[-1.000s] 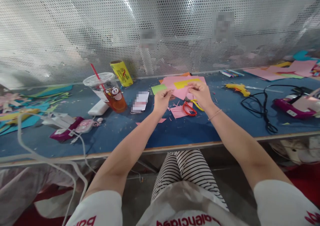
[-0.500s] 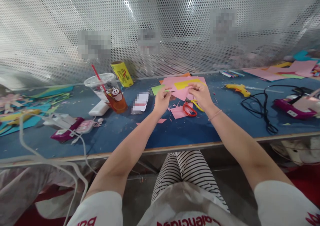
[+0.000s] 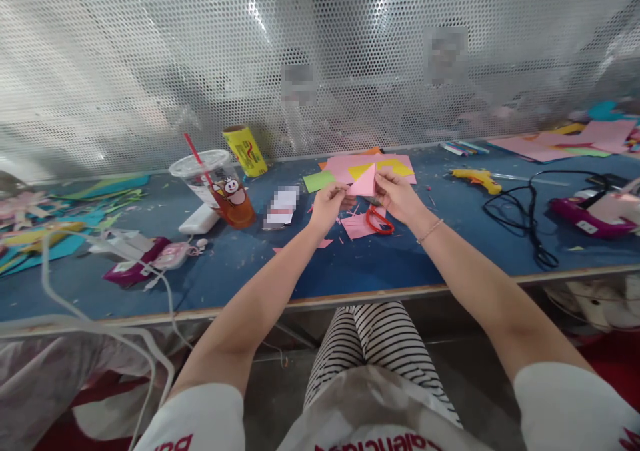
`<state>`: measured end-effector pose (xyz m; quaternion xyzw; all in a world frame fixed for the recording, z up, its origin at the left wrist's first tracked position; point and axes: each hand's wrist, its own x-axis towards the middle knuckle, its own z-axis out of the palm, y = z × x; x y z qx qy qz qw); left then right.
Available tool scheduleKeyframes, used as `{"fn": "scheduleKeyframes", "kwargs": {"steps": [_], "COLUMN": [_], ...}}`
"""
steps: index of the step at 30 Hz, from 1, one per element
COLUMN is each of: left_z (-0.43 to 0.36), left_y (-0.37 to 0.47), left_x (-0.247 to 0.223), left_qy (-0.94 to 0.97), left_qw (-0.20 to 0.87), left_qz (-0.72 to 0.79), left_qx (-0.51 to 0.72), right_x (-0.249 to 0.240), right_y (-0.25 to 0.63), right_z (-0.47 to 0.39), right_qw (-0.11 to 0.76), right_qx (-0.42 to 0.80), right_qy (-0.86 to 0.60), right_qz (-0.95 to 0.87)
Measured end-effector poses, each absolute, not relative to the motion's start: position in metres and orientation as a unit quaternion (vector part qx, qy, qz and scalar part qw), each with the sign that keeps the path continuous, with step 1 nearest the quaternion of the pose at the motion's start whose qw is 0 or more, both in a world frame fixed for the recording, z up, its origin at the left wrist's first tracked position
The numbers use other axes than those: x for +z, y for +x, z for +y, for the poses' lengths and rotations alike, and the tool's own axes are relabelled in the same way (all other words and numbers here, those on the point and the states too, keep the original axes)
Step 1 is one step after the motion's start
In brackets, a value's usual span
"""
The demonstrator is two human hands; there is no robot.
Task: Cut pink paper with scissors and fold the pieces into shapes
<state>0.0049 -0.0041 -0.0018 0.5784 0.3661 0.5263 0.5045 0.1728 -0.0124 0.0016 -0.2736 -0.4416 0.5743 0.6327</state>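
Note:
A folded triangle of pink paper [image 3: 365, 183] is held up between my two hands, above the table. My left hand [image 3: 329, 204] pinches its left corner. On its right edge, the fingers of my right hand [image 3: 399, 195] are closed. Just below lie scissors [image 3: 379, 221] with red handle loops; the rest of them is partly hidden by my right hand. They rest on a pink paper scrap [image 3: 354, 226], with small pink clippings around it. Behind the hands are a yellow sheet [image 3: 400, 166], a green sheet [image 3: 317, 180] and a larger pink sheet [image 3: 340, 163].
To the left stand a drink cup [image 3: 231, 198] with a red straw, a yellow roll [image 3: 246, 151] and a phone [image 3: 281, 206]. A yellow glue gun [image 3: 476, 180] and black cable [image 3: 525, 221] lie right. A perforated metal panel [image 3: 350, 58] rises behind the table [image 3: 360, 268].
The pink paper between my hands has turned and now shows as an upright triangle. My hands have come slightly closer together, and my right hand has moved lower.

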Motion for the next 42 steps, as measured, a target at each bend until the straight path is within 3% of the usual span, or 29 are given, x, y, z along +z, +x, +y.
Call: {"fn": "scheduleKeyframes", "kwargs": {"steps": [7,14,19,22,31,36,42], "left_z": [-0.014,-0.032,-0.031,-0.030,-0.027,-0.012,-0.006], "left_y": [0.005,0.010,0.009,0.008,0.012,0.011,0.013], "left_x": [-0.003,0.002,0.005,0.004,0.000,-0.004,-0.001], "left_qy": [0.716,0.819,0.821,0.818,0.754,0.620,0.462], "left_qw": [0.377,0.100,0.079,0.077,0.173,0.353,0.565], "left_qz": [0.377,0.478,0.507,0.495,0.424,0.380,0.305], "left_qx": [0.450,0.302,0.251,0.281,0.470,0.589,0.612], "right_x": [0.005,0.000,-0.001,-0.001,-0.005,-0.007,-0.007], "right_y": [0.163,0.162,0.164,0.164,0.166,0.169,0.168], "right_z": [-0.017,-0.015,-0.017,-0.018,-0.014,-0.009,-0.008], "right_qw": [0.634,0.631,0.611,0.605,0.603,0.606,0.609], "right_qx": [0.545,0.428,0.254,0.199,0.201,0.265,0.355], "right_qy": [-0.313,-0.367,-0.414,-0.422,-0.401,-0.390,-0.383], "right_qz": [-0.450,-0.533,-0.625,-0.645,-0.660,-0.641,-0.597]}}
